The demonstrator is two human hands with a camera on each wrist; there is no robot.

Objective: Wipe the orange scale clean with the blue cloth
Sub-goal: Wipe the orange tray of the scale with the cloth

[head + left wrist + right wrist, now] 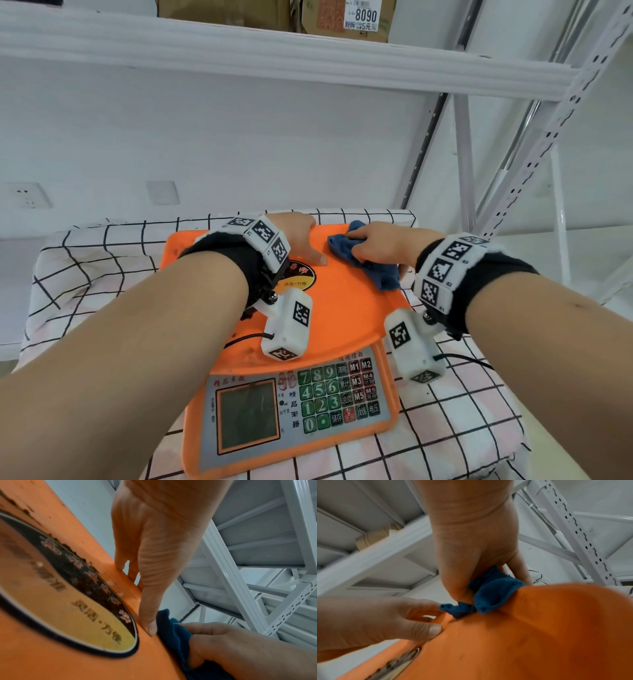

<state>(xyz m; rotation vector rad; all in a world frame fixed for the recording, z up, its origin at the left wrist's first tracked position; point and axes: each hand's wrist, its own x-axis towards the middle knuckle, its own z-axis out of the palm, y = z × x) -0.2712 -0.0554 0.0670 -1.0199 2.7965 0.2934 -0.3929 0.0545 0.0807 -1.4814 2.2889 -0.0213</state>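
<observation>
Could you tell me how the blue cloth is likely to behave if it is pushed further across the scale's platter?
The blue cloth is probably soft and floppy: it bunches into folds under the right hand. It will likely drag and crumple rather than slide flat on the orange scale. It looks light, so its loose end by the platter's right edge may trail.

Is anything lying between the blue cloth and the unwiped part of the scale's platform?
Only the left hand, resting on the scale right beside the blue cloth gripped by the right hand.
</observation>
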